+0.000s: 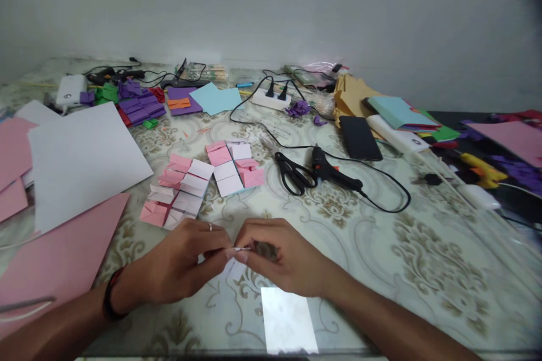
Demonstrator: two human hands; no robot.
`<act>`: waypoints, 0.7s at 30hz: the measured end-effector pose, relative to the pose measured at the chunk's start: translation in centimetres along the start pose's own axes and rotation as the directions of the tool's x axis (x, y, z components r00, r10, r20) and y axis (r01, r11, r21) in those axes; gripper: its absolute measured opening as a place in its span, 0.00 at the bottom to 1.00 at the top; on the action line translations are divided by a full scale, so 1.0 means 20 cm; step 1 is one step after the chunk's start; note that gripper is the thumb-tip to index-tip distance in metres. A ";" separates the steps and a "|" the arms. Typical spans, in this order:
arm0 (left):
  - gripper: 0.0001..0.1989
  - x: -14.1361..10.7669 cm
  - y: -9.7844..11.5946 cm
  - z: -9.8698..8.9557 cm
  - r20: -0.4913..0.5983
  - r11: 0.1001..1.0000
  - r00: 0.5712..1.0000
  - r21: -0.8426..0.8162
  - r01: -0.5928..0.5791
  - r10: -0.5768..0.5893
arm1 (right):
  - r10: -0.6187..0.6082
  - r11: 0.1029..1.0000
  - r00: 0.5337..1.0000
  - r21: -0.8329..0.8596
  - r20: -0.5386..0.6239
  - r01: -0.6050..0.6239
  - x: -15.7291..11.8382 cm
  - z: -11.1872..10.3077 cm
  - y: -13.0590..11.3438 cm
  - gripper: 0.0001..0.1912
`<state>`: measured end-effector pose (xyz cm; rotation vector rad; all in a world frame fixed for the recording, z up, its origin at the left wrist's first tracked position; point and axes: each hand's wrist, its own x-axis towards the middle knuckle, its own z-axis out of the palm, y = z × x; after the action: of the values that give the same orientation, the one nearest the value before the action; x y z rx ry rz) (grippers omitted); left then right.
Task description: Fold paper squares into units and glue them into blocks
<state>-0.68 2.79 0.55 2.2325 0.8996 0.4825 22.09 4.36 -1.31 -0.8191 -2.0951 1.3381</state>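
Left hand (182, 262) and right hand (282, 256) nearly meeting, both pinching small white paper piece (243, 249) in fingertips, over patterned table (368, 271). White paper rectangle (288, 321) lies nearer front edge. Beyond hands: pink-and-white folded-paper panels (178, 189), black-handled scissors (295, 175), black glue gun (334, 174).

Dim, even grey light, faint sheen on the tabletop (364, 242), soft detail, dark upper-right corner.

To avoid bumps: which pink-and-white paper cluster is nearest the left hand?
The larger, left cluster, just beyond the left hand; the smaller cluster sits farther back, nearer the scissors.
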 end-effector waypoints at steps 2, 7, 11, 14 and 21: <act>0.17 0.00 0.00 0.01 0.003 1.000 1.000 -0.002 0.008 -0.008 | -0.025 1.000 1.000 0.001 0.014 0.025 0.00 0.01 0.00 0.11; 0.13 0.00 0.00 0.02 -0.033 0.992 0.993 -0.058 0.114 -0.116 | -0.036 0.999 0.994 0.007 -0.103 0.037 -0.01 0.01 -0.01 0.12; 0.13 0.00 0.00 0.02 -0.068 0.994 0.992 0.010 0.110 -0.109 | -0.011 1.000 0.991 -0.010 -0.136 0.010 -0.01 -0.02 -0.02 0.10; 0.13 0.00 0.00 0.03 -0.043 0.996 0.996 0.040 0.075 -0.073 | -0.006 1.000 0.995 -0.019 -0.099 0.004 0.00 -0.01 -0.02 0.10; 0.13 0.00 -0.03 0.05 -0.056 0.983 0.981 -0.009 0.185 -0.185 | 0.017 0.999 0.986 -0.033 -0.166 -0.022 0.00 -0.01 -0.01 0.13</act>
<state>-0.43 2.67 -0.49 2.1153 1.1222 0.4618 22.23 4.51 -1.01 -0.9347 -1.9898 1.2029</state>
